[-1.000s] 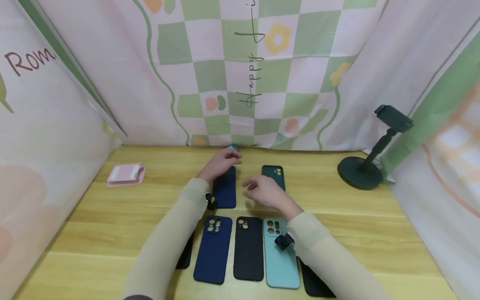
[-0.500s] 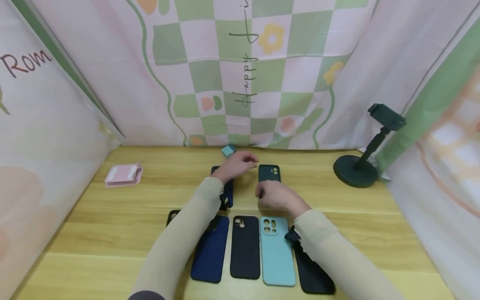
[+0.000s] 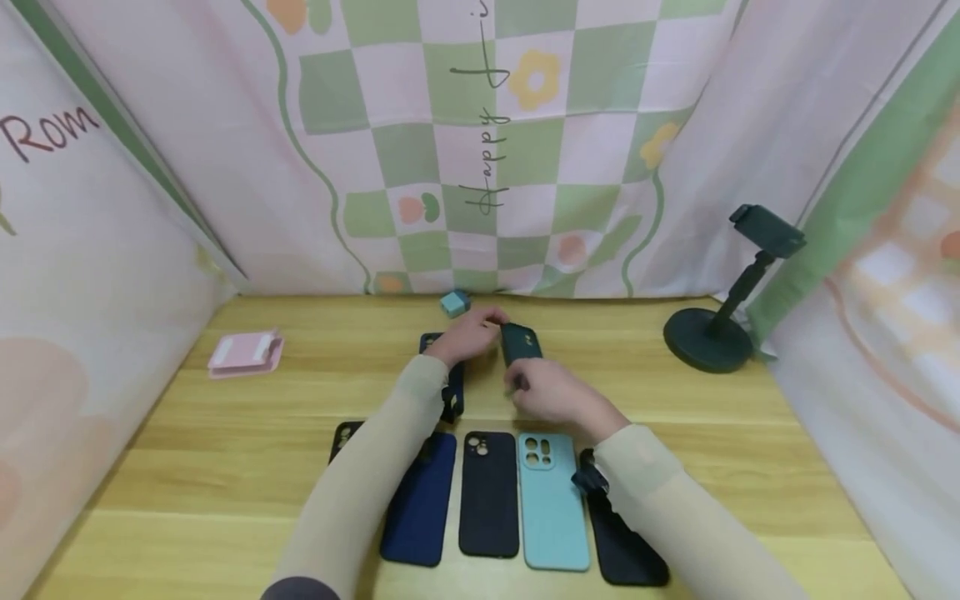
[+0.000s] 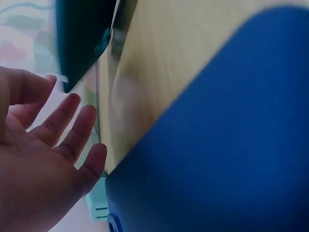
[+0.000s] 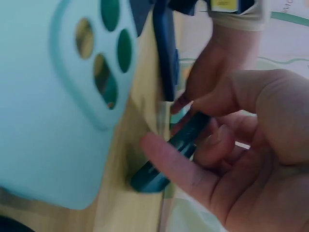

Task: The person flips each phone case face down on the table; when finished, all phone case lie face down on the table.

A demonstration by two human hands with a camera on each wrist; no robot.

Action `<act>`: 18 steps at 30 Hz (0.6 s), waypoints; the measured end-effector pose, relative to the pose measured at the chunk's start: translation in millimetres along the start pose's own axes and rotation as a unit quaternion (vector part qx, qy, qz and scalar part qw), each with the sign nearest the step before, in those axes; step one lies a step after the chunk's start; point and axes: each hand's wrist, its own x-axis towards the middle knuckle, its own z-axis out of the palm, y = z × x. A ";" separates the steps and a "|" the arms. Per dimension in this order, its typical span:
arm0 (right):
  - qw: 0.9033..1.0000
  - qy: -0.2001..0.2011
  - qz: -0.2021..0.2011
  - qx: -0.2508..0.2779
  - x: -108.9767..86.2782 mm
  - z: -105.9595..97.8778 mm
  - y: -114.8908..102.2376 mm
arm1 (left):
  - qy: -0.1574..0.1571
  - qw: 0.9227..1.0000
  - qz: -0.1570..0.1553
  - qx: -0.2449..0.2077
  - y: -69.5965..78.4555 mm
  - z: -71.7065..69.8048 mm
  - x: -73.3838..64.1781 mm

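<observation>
In the head view, my right hand (image 3: 553, 387) pinches the near end of a dark green phone case (image 3: 519, 342), whose far end is tilted up from the table. The right wrist view has this case (image 5: 150, 181) edge-on between thumb and fingers. My left hand (image 3: 471, 335) reaches in from the other side, its fingertips right at the case's far left corner. Those fingers are spread and loosely bent in the left wrist view, beside the case's corner (image 4: 84, 38). Under the left wrist lies a dark blue phone case (image 3: 456, 379), partly hidden by the hand.
Nearer me lies a row of phone cases: a mostly covered black one (image 3: 345, 433), a blue (image 3: 420, 512), a black (image 3: 489, 500), a light blue (image 3: 555, 521) and another black (image 3: 628, 542). Behind are a small light-blue block (image 3: 453, 303), a pink folded item (image 3: 243, 352) and a dark stand (image 3: 708, 337).
My left hand has moved right, from near the small block to the dark green case. My right hand has come down onto that case, which has shifted left and tilted up.
</observation>
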 end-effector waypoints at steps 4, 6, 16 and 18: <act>0.998 0.026 -0.002 0.065 -2.5 -2.1 -4.8 | -0.001 1.000 -0.001 0.004 -1.4 -4.4 0.3; 0.994 0.042 -0.002 0.098 -1.9 -1.8 -5.1 | 0.001 1.000 0.001 0.001 -0.8 -6.8 0.7; 0.968 0.122 0.053 0.211 -5.6 0.9 2.0 | 0.010 1.000 -0.011 -0.006 6.2 -4.7 2.4; 0.968 0.120 0.070 0.210 -6.9 0.6 5.3 | 0.000 1.000 -0.005 -0.007 6.1 -1.8 2.0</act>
